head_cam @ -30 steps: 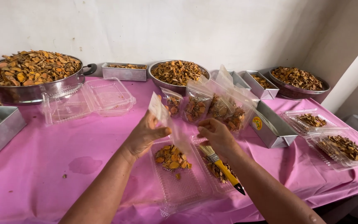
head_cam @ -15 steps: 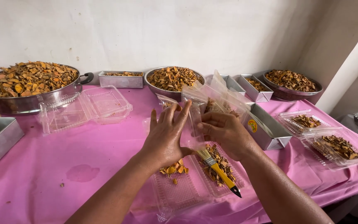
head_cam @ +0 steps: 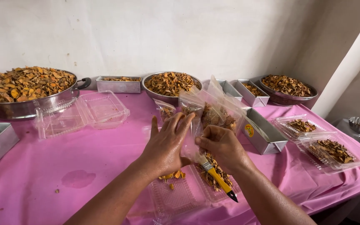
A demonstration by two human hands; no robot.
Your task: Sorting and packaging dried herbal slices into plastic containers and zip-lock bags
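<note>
Both hands meet above the front edge of the pink tabletop point(head_cam: 63, 166). The left hand point(head_cam: 165, 146) is spread, fingers extended and pressed flat against a small clear plastic bag point(head_cam: 190, 137), which it steadies from the near side. The right hand point(head_cam: 221, 148) is curled, its fingertips pinching the same bag at its edge, while a yellow-handled brush point(head_cam: 218, 179) is tucked in that hand, the handle pointing down toward the person. The bag is held between the two hands, just above an open clear clamshell container point(head_cam: 176, 200) that lies on the tabletop with dried orange and brown slices in it.

Just behind the hands stands a cluster of filled clear bags point(head_cam: 213, 110), next to a rectangular metal tin point(head_cam: 265, 135). Farther back sit a large metal pan point(head_cam: 26, 89) heaped with dried slices, a round metal bowl point(head_cam: 169, 85) and an empty open clamshell point(head_cam: 82, 114).
</note>
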